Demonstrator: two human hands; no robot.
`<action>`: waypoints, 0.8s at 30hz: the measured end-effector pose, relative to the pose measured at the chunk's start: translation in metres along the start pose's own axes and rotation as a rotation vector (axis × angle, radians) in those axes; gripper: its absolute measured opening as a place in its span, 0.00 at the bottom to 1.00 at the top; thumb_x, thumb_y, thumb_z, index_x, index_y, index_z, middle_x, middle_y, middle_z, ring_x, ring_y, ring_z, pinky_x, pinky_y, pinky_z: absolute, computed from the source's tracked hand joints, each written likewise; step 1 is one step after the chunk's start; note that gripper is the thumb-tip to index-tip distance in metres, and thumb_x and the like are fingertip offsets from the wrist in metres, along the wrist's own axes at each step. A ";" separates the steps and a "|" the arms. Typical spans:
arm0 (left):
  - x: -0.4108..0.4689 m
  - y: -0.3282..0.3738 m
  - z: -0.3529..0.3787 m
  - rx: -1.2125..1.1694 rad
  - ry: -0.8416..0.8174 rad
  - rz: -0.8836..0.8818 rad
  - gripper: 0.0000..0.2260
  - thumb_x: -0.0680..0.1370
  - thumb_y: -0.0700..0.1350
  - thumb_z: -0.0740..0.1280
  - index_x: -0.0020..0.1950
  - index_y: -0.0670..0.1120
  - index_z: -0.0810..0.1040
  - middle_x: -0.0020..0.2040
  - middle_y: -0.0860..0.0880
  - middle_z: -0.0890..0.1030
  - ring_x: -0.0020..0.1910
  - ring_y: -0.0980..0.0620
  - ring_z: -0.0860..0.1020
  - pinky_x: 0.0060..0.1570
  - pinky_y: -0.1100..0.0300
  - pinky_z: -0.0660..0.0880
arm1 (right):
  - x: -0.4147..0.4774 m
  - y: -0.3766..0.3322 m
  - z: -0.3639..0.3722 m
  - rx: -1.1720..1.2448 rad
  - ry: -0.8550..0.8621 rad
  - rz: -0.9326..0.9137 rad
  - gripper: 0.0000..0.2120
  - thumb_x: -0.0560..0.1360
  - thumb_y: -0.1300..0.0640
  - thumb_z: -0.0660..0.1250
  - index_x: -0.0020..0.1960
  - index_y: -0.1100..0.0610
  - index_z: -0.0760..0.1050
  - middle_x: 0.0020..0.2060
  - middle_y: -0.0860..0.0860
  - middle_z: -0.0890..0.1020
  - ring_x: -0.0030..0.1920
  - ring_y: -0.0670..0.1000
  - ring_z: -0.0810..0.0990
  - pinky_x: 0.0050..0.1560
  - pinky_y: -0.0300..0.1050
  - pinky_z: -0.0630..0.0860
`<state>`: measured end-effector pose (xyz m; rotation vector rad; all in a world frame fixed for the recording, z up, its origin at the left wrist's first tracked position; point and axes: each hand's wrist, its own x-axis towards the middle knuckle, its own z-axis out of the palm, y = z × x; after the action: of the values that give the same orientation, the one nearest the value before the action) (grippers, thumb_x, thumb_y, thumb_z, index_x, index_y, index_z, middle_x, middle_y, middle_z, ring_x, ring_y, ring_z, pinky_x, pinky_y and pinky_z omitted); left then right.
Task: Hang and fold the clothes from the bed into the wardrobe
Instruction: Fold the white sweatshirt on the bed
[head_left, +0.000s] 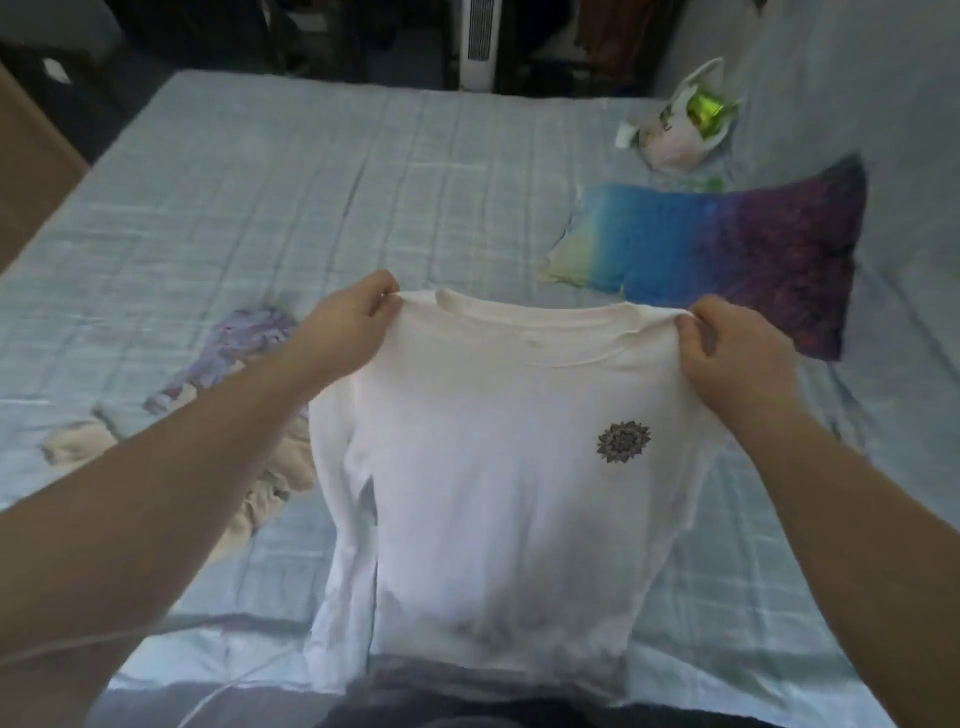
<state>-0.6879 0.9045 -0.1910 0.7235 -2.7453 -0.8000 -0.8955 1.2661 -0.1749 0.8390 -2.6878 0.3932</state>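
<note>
Presently the white T-shirt (488, 441) is held up over the near edge of the bed (260, 208), front toward the camera, a small dark flower print (623, 440) on its chest. It hangs limp with soft vertical folds; judged light, thin and wholly without stiffness, likely to sag or twist wherever unsupported. The left hand (349, 319) pinches one shoulder seam beside the collar, fingers curled on the cloth; the right hand (730, 351) pinches the opposite shoulder likewise. These shoulder points look the soundest holds for laying it flat or hanging it. Crumpled pale garments (218, 395) lie just to the left; a blue-to-purple pillow (717, 249) and a plastic bag (680, 124) lie farther off.
</note>
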 end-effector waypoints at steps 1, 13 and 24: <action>0.017 -0.007 0.023 0.021 -0.016 -0.031 0.06 0.82 0.52 0.58 0.47 0.52 0.69 0.43 0.44 0.77 0.45 0.42 0.76 0.43 0.52 0.69 | 0.013 0.009 0.029 0.014 -0.035 0.006 0.13 0.77 0.44 0.56 0.39 0.51 0.62 0.34 0.54 0.75 0.40 0.61 0.77 0.36 0.50 0.70; 0.222 -0.139 0.275 0.291 -0.006 -0.197 0.07 0.80 0.51 0.55 0.53 0.52 0.70 0.51 0.46 0.78 0.54 0.41 0.72 0.49 0.47 0.60 | 0.121 0.071 0.370 -0.024 -0.222 0.065 0.13 0.81 0.51 0.55 0.44 0.57 0.70 0.39 0.59 0.75 0.43 0.63 0.74 0.36 0.50 0.66; 0.237 -0.225 0.410 0.389 0.166 -0.121 0.09 0.78 0.53 0.59 0.55 0.52 0.70 0.53 0.45 0.74 0.52 0.43 0.68 0.54 0.47 0.60 | 0.113 0.102 0.529 -0.094 -0.159 -0.003 0.10 0.79 0.50 0.58 0.49 0.57 0.69 0.45 0.61 0.75 0.48 0.63 0.72 0.48 0.57 0.69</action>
<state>-0.9286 0.8057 -0.6461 0.9850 -2.7495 -0.2079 -1.1490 1.1089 -0.6377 0.8806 -2.8248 0.2045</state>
